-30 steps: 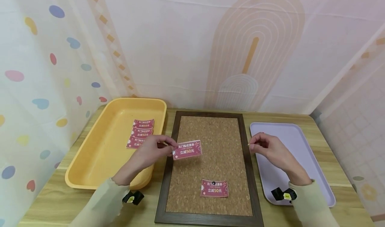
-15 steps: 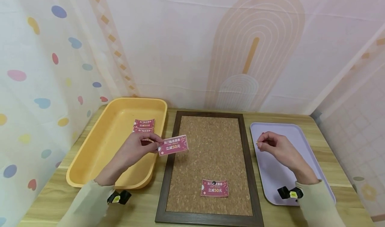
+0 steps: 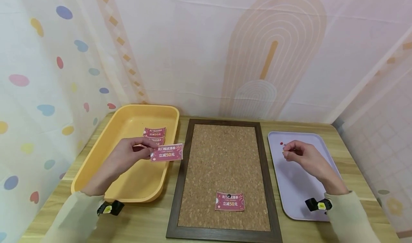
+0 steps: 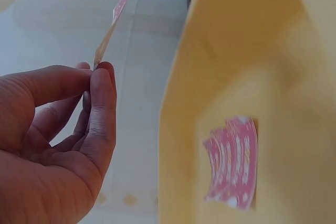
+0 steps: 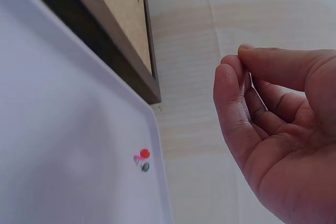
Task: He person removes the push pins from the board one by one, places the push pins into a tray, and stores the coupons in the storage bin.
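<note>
My left hand [image 3: 125, 155] pinches a pink coupon [image 3: 167, 152] by its left end, above the right rim of the yellow tray [image 3: 172, 128]. Seen from the left wrist, the coupon is almost edge-on between thumb and fingertips. Several more coupons [image 4: 233, 163] lie overlapping in that tray. Over the lilac tray [image 3: 297, 196], my right hand [image 3: 304, 157] holds thumb and fingertips together on a small yellow pin [image 3: 283, 152], mostly hidden by the fingers. Another coupon [image 3: 230, 203] is fixed low on the corkboard [image 3: 225, 157] with a black pin [image 3: 229, 196].
A few loose pins [image 5: 145, 153], one of them red, lie near the lilac tray's edge. The corkboard's dark frame [image 3: 178, 200] stands between the two trays on the wooden table [image 3: 148, 225]. A patterned curtain [image 3: 193, 57] hangs right behind.
My left hand has moved left with the coupon, from over the corkboard to the yellow tray's edge. My right hand has moved right, from the board's edge to over the lilac tray, uncovering a red pin.
</note>
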{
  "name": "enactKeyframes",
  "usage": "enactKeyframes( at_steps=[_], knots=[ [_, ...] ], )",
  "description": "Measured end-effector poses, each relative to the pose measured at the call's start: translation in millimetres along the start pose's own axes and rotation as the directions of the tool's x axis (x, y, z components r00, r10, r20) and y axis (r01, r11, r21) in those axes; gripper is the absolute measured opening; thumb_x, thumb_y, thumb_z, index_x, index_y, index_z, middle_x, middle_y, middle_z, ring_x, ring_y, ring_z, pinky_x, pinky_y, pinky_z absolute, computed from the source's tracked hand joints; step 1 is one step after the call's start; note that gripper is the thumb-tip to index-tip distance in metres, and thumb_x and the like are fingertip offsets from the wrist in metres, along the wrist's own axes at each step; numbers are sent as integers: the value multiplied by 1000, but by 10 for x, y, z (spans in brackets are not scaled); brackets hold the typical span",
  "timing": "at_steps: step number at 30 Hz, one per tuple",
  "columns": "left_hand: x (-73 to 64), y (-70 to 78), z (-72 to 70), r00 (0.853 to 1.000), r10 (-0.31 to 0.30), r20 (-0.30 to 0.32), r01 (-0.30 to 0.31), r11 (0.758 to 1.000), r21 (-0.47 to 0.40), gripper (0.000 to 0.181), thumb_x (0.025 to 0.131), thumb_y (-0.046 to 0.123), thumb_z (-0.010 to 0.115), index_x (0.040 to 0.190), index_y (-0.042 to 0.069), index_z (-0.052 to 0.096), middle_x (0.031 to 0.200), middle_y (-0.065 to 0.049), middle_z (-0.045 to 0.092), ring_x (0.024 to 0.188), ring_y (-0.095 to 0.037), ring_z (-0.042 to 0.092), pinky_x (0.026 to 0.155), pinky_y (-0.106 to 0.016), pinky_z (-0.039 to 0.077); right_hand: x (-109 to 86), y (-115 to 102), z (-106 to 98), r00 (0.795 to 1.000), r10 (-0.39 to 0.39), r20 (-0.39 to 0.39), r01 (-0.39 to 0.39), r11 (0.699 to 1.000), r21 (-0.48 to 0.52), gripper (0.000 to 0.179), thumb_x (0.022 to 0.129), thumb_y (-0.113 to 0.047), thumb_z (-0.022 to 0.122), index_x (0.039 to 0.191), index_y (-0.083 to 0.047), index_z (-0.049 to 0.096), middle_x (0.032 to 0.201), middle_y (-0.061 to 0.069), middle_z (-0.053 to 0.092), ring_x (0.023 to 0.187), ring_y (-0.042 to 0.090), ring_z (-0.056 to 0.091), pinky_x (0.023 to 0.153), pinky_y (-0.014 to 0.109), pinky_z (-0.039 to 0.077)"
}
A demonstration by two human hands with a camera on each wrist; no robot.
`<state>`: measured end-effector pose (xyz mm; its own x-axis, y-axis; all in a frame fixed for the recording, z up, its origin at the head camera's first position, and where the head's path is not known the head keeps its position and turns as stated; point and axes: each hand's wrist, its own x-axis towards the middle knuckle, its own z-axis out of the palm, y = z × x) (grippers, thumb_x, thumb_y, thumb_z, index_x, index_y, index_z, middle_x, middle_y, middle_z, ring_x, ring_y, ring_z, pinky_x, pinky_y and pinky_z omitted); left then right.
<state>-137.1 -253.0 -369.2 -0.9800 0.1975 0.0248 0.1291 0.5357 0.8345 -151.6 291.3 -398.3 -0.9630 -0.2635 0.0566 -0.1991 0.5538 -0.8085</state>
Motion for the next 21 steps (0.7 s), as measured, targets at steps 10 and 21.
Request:
enactKeyframes(
  at_steps=[10, 21],
  knots=[
    [-16, -217, -252, 999, -28, 30, 27, 999, 39, 20, 99, 3, 65, 116, -6, 71, 110, -16, 71, 85, -11, 71, 77, -24, 57, 35, 107, -70, 1000, 24, 20, -24, 1000, -2, 13, 100, -4, 66, 109, 6, 65, 97, 13, 68, 83, 10, 64, 78, 26, 55],
    [-19, -441, -503, 985, -125, 123, 118, 991, 60, 19, 100, -1, 60, 114, -11, 69, 109, -17, 67, 87, -17, 66, 76, -32, 61, 67, 204, -144, 998, 14, 59, -11, 999, -48, 10, 100, -3, 65, 104, 6, 64, 90, 12, 67, 81, 11, 64, 75, 30, 56]
  ],
)
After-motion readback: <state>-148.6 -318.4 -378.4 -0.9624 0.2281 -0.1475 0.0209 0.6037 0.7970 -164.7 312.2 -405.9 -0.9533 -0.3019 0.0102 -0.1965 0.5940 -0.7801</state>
